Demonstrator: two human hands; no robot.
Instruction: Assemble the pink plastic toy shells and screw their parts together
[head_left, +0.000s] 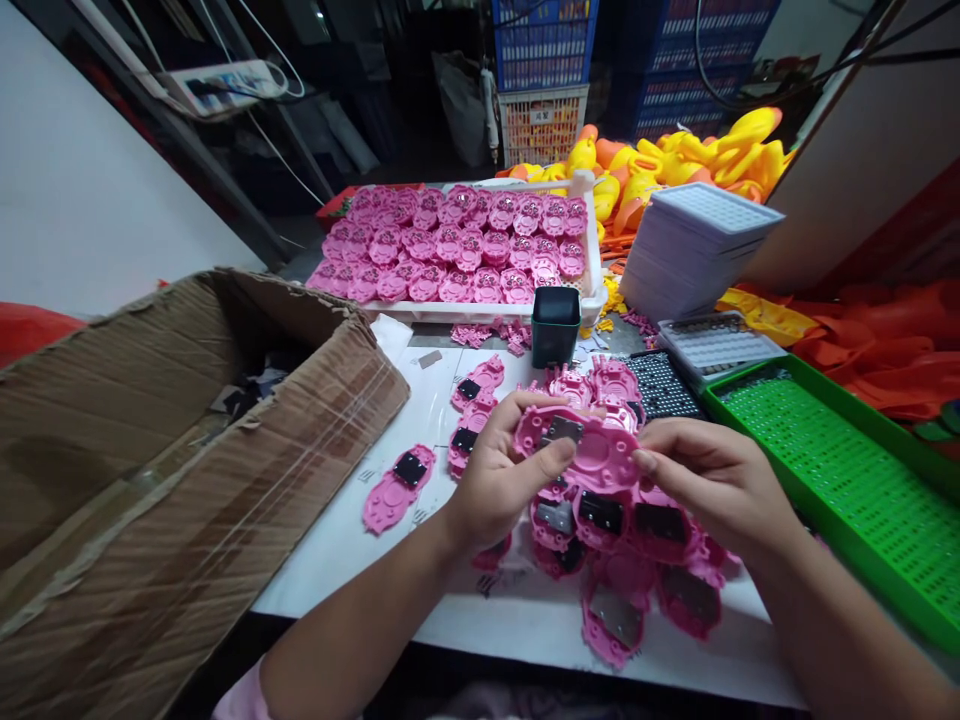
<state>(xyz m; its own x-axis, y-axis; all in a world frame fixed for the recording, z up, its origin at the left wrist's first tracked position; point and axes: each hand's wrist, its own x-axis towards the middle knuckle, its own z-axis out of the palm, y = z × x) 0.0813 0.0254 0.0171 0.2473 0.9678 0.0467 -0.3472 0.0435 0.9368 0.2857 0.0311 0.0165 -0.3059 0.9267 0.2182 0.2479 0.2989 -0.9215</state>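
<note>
A pink plastic shell [600,455] with a grey plate inset at its left end is held up over the table. My left hand [499,475] is closed on its left end, thumb lying across the inside near the plate. At the right end, my right hand [701,480] pinches the rim between thumb and fingers. Below both hands lies a heap of similar pink shells [622,570], several with black or grey plates set in them. A single pink shell with a black plate [397,490] lies apart on the left, near a short column of others [472,415].
A cardboard box [322,440] stands at the left. Behind are a white tray [465,312] of stacked pink pieces and a dark square cup [555,330]. On the right are a green tray [840,480], a black perforated tray [664,385] and stacked white trays [690,250], with yellow parts [675,160] beyond.
</note>
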